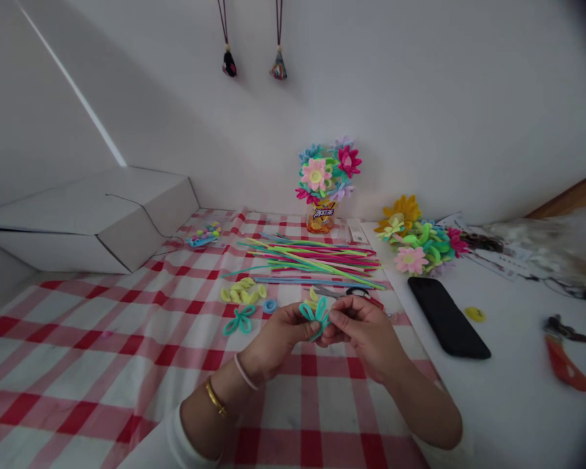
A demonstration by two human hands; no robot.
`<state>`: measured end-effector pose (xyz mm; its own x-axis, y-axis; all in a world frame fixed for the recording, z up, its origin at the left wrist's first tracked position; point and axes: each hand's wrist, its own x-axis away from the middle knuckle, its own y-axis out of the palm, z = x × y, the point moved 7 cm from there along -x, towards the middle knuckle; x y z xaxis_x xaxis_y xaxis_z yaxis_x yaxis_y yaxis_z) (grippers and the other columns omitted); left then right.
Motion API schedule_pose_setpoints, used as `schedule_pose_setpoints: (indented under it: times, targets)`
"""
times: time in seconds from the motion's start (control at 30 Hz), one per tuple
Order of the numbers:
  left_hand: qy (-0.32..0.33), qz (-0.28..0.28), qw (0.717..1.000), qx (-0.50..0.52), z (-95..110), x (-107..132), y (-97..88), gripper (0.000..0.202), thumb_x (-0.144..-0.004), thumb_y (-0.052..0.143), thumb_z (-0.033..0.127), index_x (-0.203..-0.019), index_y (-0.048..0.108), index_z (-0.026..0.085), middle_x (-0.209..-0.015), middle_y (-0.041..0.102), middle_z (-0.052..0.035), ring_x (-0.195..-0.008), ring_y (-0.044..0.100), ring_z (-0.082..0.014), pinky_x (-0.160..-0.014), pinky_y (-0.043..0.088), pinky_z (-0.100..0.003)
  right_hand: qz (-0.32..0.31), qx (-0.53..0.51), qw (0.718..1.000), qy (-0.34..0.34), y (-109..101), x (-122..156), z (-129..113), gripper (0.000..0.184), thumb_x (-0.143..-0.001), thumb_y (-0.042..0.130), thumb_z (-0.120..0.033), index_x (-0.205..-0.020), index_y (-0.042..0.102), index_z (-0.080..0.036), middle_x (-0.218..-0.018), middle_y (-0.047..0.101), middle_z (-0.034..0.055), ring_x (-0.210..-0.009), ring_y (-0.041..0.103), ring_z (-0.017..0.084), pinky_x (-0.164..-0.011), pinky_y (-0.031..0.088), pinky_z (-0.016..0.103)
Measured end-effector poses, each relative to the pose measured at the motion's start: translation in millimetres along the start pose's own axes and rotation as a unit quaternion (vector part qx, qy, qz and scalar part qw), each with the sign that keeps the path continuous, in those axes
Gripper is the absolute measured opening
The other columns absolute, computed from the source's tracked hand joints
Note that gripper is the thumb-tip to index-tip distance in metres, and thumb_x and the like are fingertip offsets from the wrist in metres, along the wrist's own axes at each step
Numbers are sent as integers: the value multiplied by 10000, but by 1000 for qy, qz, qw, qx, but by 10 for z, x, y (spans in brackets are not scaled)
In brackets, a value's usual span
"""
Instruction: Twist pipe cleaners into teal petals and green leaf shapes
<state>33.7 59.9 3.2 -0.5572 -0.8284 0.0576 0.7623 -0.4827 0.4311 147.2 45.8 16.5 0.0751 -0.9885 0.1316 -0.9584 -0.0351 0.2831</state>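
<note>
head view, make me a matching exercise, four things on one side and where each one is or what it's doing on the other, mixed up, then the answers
1. right hand
2. phone
3. blue ring
4. two pendants

A. hanging against the wall
B. on the checked cloth
C. pinching a teal looped piece
D. on the white surface

Pairs: 1-C, 2-D, 3-B, 4-A

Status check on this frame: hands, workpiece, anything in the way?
Left hand and right hand both pinching teal, fuzzy looped piece. Loops upright, spread. Nothing visibly blocking; metal-bladed scissors lie just beyond on red-and-white checked cloth.
</note>
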Motion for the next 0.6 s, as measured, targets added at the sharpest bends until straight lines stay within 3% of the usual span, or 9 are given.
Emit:
schedule_pose_setpoints:
  times: [0.6]
  targets:
    - [-11,-14,1000,-11,9,4,37,197,-679,694,283,-760,625,117,-676,563,-13,-550,466,-90,-545,376,-240,30,162,981,-101,-43,28,-152,145,-763,622,-291,-764,528,-182,-564,631,-22,-536,615,128,-561,493,264]
